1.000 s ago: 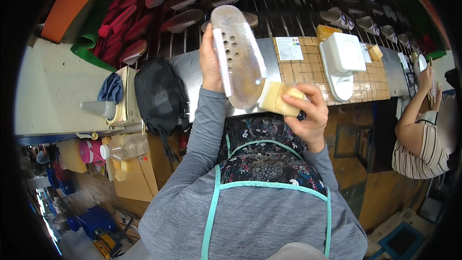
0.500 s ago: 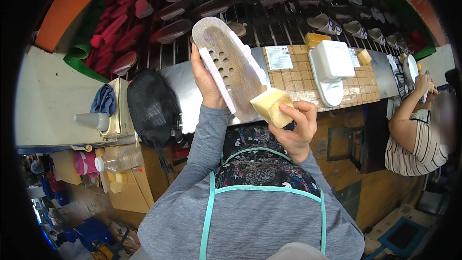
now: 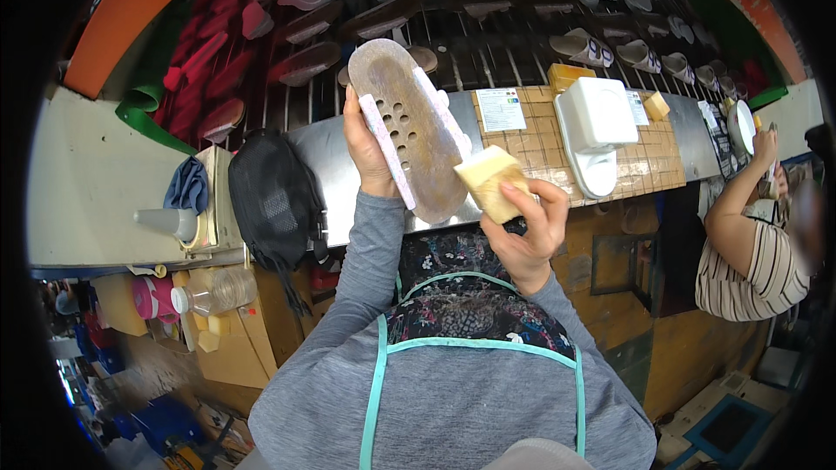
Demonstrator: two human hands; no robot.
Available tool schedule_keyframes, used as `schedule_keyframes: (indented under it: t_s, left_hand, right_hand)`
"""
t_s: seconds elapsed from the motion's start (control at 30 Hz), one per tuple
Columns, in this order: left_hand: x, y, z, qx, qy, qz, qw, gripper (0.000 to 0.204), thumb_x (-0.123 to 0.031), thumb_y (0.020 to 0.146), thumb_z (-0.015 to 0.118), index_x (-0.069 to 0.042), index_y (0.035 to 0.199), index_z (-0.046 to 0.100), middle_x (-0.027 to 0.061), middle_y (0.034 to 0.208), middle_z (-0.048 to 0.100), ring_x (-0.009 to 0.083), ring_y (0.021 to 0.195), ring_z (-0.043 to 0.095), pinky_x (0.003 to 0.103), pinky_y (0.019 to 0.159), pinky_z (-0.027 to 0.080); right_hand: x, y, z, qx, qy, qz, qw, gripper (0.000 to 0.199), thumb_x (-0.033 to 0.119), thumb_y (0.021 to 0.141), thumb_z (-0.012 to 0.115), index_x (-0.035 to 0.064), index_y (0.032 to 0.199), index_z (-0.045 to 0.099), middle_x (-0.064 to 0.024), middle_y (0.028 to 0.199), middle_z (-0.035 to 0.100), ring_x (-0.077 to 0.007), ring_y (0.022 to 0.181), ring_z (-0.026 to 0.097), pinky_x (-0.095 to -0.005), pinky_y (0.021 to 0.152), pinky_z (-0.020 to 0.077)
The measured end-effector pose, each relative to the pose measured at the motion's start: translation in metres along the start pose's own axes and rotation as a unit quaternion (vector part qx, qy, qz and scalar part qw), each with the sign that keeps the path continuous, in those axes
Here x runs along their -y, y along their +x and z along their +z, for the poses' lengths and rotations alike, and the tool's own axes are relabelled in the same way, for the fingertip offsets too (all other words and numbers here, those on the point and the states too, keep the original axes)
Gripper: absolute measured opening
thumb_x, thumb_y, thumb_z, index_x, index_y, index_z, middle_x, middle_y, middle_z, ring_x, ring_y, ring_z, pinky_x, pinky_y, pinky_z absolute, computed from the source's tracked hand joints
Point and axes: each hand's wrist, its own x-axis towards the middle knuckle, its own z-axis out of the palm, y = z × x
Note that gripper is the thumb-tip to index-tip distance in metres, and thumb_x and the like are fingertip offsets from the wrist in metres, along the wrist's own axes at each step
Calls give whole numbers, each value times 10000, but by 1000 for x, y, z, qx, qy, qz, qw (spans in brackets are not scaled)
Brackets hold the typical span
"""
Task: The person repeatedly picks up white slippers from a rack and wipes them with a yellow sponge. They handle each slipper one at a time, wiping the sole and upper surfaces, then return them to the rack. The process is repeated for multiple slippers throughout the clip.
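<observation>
Head view: the slipper sole [image 3: 427, 161], brown and perforated, is held up over the bench front by the left hand [image 3: 369, 157], which is wrapped behind its left edge; most of those fingers are hidden. The right hand [image 3: 525, 231] pinches a foam sponge [image 3: 496, 191] between thumb and fingers. Compared with a second ago, the sponge sits slightly higher along the sole's right edge, with more of its brown-stained side showing; whether they touch cannot be told. The metal worktop [image 3: 334, 176] edge runs below the sole. A black mesh bag [image 3: 274, 187] bounds sideways room on the left; a gridded brown board [image 3: 522, 144] and white plastic container [image 3: 599, 113] bound it on the right.
</observation>
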Motion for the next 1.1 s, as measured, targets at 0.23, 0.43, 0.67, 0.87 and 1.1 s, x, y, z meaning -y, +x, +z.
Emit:
schedule_keyframes:
  t_s: [0.23,0.43,0.67,0.87,1.1]
  left_hand:
    - [-5,5,9,32,-16,11,999,560,-500,980,367,-18,1187,565,138,977,673,218,841,693,331,700,597]
    - [41,-26,24,31,222,-54,973,415,-406,983,471,-35,1059,643,5,786,655,72,686,609,251,602,513]
    - [55,-16,38,-4,189,-5,982,371,-373,972,546,-93,750,647,-42,629,584,49,538,526,204,494,414]
    - [54,62,27,-91,87,42,991,431,-426,980,511,-18,1068,620,73,945,654,156,813,641,298,731,547]
    - [135,178,-10,-8,262,-46,964,159,-181,987,538,-54,894,558,-11,796,517,102,739,495,284,686,418]
  right_hand:
    - [10,2,-2,52,24,-87,995,583,142,484,838,178,1056,732,-36,944,564,-172,818,560,-357,790,329]
    - [-11,43,-3,-14,-44,-50,998,588,72,504,812,191,1073,724,-55,976,588,-226,887,549,-368,811,396]
    - [-17,26,-10,28,-41,-14,999,544,117,557,781,156,1096,717,-76,979,580,-246,896,538,-367,807,403]
    - [-17,-22,-34,39,-5,71,997,484,99,548,777,123,1029,734,-85,951,580,-261,883,544,-354,802,435]
    - [-47,-31,-78,-39,-37,173,983,437,-31,613,722,60,1040,697,-104,1021,536,-242,886,579,-335,771,495]
